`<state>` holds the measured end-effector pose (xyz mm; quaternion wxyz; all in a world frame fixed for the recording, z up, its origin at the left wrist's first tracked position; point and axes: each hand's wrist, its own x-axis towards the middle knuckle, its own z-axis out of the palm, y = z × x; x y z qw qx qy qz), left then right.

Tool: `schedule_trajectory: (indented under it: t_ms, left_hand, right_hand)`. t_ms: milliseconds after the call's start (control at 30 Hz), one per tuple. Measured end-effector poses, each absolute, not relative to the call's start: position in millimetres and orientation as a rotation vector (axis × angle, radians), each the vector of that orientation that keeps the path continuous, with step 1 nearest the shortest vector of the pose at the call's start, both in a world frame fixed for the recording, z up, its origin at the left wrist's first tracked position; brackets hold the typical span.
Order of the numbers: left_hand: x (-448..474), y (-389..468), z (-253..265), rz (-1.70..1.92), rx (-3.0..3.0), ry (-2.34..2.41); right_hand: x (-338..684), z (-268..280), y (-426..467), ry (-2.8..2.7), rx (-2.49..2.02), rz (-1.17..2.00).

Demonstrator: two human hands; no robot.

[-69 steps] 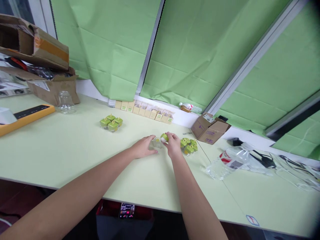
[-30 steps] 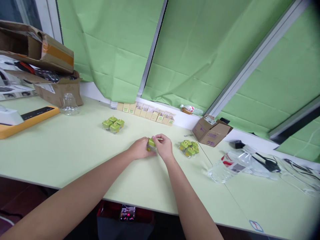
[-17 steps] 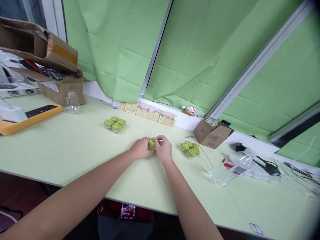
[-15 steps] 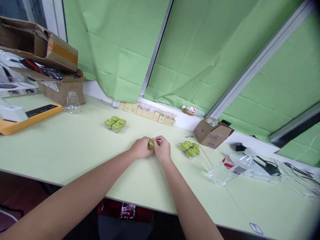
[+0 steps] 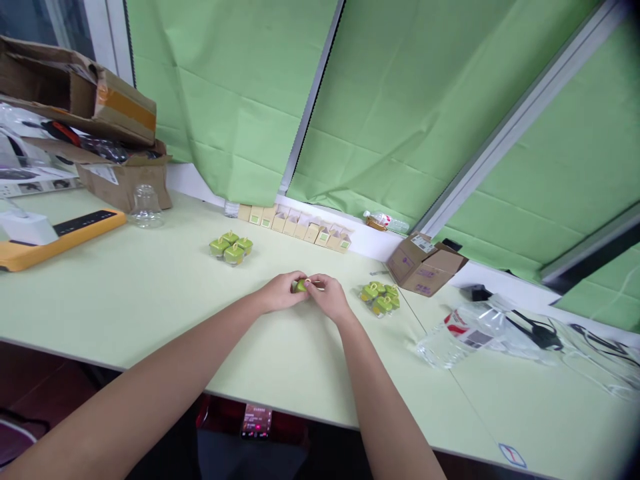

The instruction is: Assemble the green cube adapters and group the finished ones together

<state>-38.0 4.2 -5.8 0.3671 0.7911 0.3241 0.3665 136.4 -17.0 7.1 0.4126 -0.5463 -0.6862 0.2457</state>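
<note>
My left hand [image 5: 281, 292] is closed around a small green-lidded container [image 5: 301, 286] near the middle of the table. The thumb and fingers of my right hand [image 5: 332, 297] pinch at its lid, where a pale loop shows. Much of the container is hidden by both hands. Beyond my left hand sits a tight group of similar green-lidded containers [image 5: 234, 254] with clear bodies and pale loops on top. Another such group [image 5: 383, 305], with some yellow in it, stands to the right of my right hand.
Small beige cartons [image 5: 301, 230] line the back edge. At right are a cardboard box [image 5: 425, 267] and a large clear bottle [image 5: 457, 337] on its side, with cables behind. A power strip [image 5: 90, 227], a clear jar [image 5: 147, 208] and stacked boxes [image 5: 125, 113] occupy the left.
My fingers have shifted around the container and it has turned a little. My right wrist has moved slightly to the right. The phone's screen below the table edge looks different.
</note>
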Motion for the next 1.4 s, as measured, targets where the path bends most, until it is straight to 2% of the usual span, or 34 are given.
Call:
schedule_trajectory:
  t_ms: [633,767,933,1100,1400]
  left_hand:
    - [-37,7,-5,0.914,1.950,0.819]
    - [-36,8,-9,0.947,1.925,0.904]
    - [-36,7,-8,0.877,1.959,0.985]
    - [-36,8,-9,0.853,2.003,1.009]
    - [-37,9,-13,0.849,2.024,0.987]
  right_hand:
    - [138,18,-22,-1.799,-1.457,0.518]
    - [148,28,-26,-1.913,-1.604,0.287]
    - [184,42,-32,-1.789,-2.135,-0.109]
    - [225,45,-33,-1.516,-2.469,-0.157]
    - [254,34,-28,-1.401,-2.413,-0.257]
